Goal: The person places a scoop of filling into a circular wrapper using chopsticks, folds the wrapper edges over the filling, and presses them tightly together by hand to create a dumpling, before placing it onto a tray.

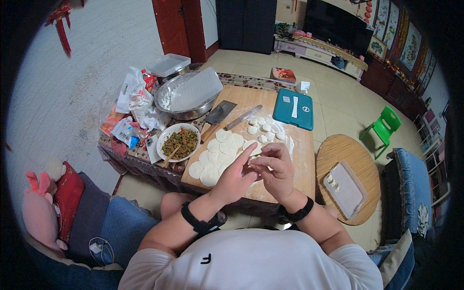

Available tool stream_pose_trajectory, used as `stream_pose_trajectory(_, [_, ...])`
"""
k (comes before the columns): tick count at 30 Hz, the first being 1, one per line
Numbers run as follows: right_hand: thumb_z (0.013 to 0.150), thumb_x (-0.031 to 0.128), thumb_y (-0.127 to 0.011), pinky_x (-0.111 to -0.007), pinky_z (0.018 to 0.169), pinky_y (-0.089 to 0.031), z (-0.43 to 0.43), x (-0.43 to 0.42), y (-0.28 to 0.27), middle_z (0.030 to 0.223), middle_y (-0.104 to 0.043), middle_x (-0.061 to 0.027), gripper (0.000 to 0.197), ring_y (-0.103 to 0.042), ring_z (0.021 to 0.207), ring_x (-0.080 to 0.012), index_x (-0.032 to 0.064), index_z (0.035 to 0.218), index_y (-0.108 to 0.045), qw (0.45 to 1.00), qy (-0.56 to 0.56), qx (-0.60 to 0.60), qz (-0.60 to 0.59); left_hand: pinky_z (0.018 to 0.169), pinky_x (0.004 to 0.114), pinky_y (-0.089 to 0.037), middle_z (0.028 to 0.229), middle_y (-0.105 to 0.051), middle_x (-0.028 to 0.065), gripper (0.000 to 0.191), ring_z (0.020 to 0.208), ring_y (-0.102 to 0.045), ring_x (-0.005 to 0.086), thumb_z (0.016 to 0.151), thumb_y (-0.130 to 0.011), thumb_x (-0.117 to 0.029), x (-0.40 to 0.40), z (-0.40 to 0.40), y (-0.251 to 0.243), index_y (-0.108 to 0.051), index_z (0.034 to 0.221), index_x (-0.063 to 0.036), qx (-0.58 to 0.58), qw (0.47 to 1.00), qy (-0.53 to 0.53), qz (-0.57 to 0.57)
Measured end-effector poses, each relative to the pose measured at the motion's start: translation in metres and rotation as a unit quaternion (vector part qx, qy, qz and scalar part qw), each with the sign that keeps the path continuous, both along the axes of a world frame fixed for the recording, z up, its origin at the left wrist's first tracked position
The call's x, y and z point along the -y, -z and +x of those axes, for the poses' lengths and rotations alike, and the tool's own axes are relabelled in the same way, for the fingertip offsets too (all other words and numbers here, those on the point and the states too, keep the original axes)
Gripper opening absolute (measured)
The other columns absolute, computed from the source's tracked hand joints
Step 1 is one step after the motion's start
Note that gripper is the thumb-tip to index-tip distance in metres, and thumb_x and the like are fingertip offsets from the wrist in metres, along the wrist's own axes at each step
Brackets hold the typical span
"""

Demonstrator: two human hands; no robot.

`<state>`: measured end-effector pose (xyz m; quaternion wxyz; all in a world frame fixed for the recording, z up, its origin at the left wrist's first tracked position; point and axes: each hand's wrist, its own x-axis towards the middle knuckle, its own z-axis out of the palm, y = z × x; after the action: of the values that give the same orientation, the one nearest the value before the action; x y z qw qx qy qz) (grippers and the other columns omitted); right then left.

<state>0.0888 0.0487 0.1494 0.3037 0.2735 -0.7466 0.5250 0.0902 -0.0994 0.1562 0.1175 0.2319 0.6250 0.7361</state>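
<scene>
Above the near part of the wooden board [297, 159], my left hand [233, 179] and my right hand [277, 172] meet around a filled dumpling [256, 156]. Most of the dumpling is hidden by my fingers; a little green filling shows. My right fingertips pinch at it while my left hand supports it, index finger extended. Flat, overlapping dough wrappers [212, 174] lie just left of my hands. Beyond them are several small dough pieces [265, 127] on floured wood. A white bowl of minced filling [178, 142] with a wooden utensil [172, 155] stands left of the board.
A rolling pin [243, 117], a cleaver [221, 111] and a teal lid [293, 109] lie on the board. Behind the filling stands a metal basin [188, 113] holding a plastic container. At right, a tray [348, 192] with a few dumplings [331, 182] rests on a round stool [368, 170].
</scene>
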Motion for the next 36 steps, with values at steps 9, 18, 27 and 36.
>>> stream_pose_trajectory(9, [0.064,0.004,-0.074,-0.033,0.077,-0.043,-0.010,-0.010,-0.007,0.098,-0.055,-0.0077,0.026,-0.053,0.091,-0.0244,0.0099,0.089,-0.068,0.992,-0.015,-0.072,0.104,0.084,0.029,-0.050,0.109,-0.055,0.0105,0.048,0.098,-0.057,0.0163,0.082,-0.041,0.008,-0.003,-0.007,0.013,-0.039,0.129,0.0017,0.042,0.999,0.020,-0.027])
stream_pose_trajectory(18, [0.064,0.005,-0.074,-0.035,0.078,-0.042,-0.016,-0.009,-0.009,0.096,-0.055,-0.0060,0.021,-0.052,0.090,-0.0250,0.0092,0.083,-0.066,0.994,-0.037,-0.038,0.096,0.079,0.028,-0.050,0.101,-0.058,0.0089,0.038,0.090,-0.058,0.0151,0.081,-0.041,0.005,0.000,-0.012,0.012,-0.046,0.119,0.0028,0.004,0.998,0.012,-0.064])
stream_pose_trajectory(27, [0.065,0.009,-0.075,-0.035,0.078,-0.042,-0.014,-0.005,-0.022,0.096,-0.057,-0.0059,0.021,-0.053,0.091,-0.0248,0.0101,0.084,-0.067,0.992,-0.007,-0.063,0.109,0.082,0.028,-0.049,0.103,-0.058,0.0093,0.032,0.092,-0.059,0.0145,0.083,-0.044,0.005,0.000,-0.014,0.012,-0.050,0.115,0.0039,-0.008,0.998,0.001,-0.066])
stream_pose_trajectory(36, [0.066,0.009,-0.074,-0.035,0.080,-0.043,-0.020,-0.007,-0.012,0.095,-0.059,-0.0041,0.022,-0.054,0.093,-0.0246,0.0122,0.087,-0.068,0.988,-0.022,-0.115,0.104,0.093,0.032,-0.047,0.119,-0.051,0.0119,0.049,0.108,-0.054,0.0200,0.083,-0.041,0.008,-0.001,-0.013,0.009,-0.038,0.131,0.0019,0.042,0.999,0.007,0.033])
